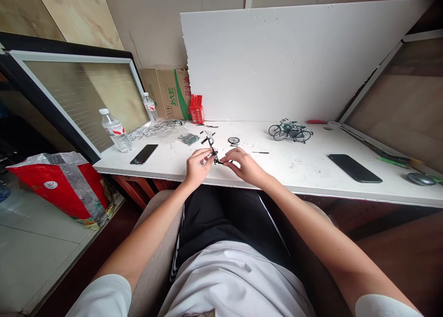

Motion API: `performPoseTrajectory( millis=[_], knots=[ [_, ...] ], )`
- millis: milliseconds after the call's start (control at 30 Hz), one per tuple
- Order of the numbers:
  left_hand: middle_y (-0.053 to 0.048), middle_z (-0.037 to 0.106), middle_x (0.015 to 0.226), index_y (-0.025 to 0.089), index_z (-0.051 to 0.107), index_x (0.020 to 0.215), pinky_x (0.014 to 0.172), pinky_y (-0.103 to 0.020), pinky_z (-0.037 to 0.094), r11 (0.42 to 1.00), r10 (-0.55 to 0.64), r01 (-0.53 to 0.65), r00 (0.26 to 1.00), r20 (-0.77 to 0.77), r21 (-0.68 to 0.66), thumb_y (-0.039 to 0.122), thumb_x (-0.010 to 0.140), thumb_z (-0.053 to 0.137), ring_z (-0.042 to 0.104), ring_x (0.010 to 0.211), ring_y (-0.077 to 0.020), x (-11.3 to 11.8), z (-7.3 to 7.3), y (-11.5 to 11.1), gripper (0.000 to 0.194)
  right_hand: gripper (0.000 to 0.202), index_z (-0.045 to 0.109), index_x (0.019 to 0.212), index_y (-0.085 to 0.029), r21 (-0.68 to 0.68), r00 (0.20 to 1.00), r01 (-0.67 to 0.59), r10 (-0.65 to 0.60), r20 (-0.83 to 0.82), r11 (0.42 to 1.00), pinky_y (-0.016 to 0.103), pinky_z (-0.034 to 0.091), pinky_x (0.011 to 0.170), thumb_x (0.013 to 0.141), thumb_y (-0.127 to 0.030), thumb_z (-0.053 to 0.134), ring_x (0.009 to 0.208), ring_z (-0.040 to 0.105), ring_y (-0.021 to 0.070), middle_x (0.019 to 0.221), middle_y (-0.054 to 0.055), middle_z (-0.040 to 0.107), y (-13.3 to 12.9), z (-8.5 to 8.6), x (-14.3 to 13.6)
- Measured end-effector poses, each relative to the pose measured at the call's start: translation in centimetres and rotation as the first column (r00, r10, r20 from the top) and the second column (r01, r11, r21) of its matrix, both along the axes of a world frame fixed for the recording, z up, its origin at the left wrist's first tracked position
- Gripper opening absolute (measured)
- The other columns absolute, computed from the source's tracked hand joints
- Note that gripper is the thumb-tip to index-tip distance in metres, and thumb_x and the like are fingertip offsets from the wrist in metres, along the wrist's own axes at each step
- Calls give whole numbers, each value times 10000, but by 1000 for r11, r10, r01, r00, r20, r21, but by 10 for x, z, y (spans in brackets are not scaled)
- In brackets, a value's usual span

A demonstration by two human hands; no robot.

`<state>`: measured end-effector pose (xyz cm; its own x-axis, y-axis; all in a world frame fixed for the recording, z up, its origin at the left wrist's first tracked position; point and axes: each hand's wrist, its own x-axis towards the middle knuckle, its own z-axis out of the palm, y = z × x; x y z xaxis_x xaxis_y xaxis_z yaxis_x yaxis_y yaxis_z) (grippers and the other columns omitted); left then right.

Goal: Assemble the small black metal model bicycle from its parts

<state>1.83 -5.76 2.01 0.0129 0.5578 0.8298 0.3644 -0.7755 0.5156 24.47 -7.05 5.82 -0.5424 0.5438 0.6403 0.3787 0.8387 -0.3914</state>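
Between my two hands, just above the front part of the white table, is a partly built black model bicycle frame (215, 156) with a handlebar at its upper end. My left hand (198, 167) pinches the frame from the left. At its lower right end, the fingertips of my right hand (244, 165) are closed on a thin dark part of it. A loose spoked model wheel (234, 140) lies flat on the table beyond my hands, with small black pieces beside it. To the right of that lies a thin dark screwdriver-like tool (260, 152).
Two finished model bicycles (290, 131) stand at the back right. Phones lie at left (144, 154) and right (355, 168). Water bottles (116, 131), a bag of small parts (190, 139) and black part frames (155, 128) are at left. A white board (294, 63) stands behind.
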Motion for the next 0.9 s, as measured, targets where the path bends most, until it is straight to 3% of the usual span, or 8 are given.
performPoseTrajectory(
  millis=[133,267,467,700,900],
  knots=[
    [-126,794,1181,221,803,1212,635,-297,507,985,67,-53,994,-85,162,291,1027,663,695,869,-185,-3,4,-2,242,187,777,1155,-259,18,1000,-6,6,-28,1000,500,568,1016,1046,-276,626,1183,651,301,1096,92,799,-2,1,-3],
    [-106,802,1180,243,803,1190,869,-390,587,961,125,-74,975,-181,266,264,1021,658,725,1049,-238,-9,5,0,223,172,779,1113,-278,2,999,-9,9,-39,1000,512,567,1038,1049,-305,622,1225,644,305,1068,92,791,-2,2,-3],
    [-111,800,1176,244,809,1166,934,-435,598,976,125,-88,976,-180,198,332,1032,639,732,1068,-253,-9,7,1,234,162,748,1087,-273,-6,998,13,-14,-67,1000,499,574,997,1059,-344,605,1112,651,289,1072,93,772,-5,3,-2],
    [-136,793,1182,219,809,1197,671,-310,557,986,113,-99,989,-98,134,339,1041,628,718,969,-219,-5,9,-5,267,150,713,1055,-265,-21,995,21,-23,-100,1000,469,574,936,1068,-341,584,1028,656,275,1032,87,766,-9,2,-5],
    [-129,790,1206,237,812,1198,839,-364,618,989,88,-77,992,-85,129,338,1030,651,739,1082,-244,-5,6,-6,253,134,654,974,-260,-34,985,19,-25,-169,999,455,570,933,1069,-281,561,1015,681,261,1004,80,761,-9,-5,-9]
  ],
)
